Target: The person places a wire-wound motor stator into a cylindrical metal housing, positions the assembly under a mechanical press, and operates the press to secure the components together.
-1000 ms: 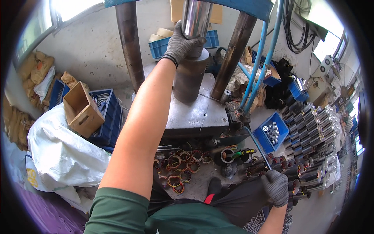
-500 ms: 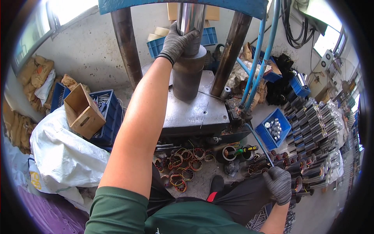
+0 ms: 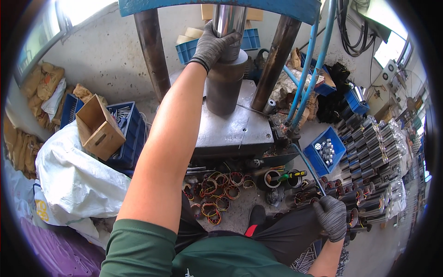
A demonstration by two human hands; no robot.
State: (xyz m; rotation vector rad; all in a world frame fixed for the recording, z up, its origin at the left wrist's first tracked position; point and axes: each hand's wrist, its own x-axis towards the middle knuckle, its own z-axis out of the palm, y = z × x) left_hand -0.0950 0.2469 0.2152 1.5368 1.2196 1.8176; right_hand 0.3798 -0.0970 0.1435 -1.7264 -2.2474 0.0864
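My left hand [image 3: 210, 47], in a grey knit glove, reaches forward with its fingers wrapped round a shiny metal cylinder [image 3: 229, 21]. The cylinder stands upright on a wider dark metal cylinder [image 3: 224, 90]; whether its lower end sits inside cannot be told. That dark cylinder rests on the steel bed [image 3: 217, 136] of a press, under the blue crossbeam [image 3: 217, 5]. At the lower right my right hand [image 3: 331, 217], also gloved, is closed round the end of a long thin lever [image 3: 308, 164] that slants down from the press.
Two dark columns [image 3: 152, 51] flank the press. Wound wire rings [image 3: 217, 194] lie on the floor before it. On the right are a blue bin [image 3: 330, 150] of metal parts and rows of metal cylinders [image 3: 369, 152]. A wooden box [image 3: 100, 129] and white sack [image 3: 76, 168] are left.
The view has shifted slightly. Both hands keep their grip, the left on the shiny cylinder and the right on the lever, with no clear movement of either.
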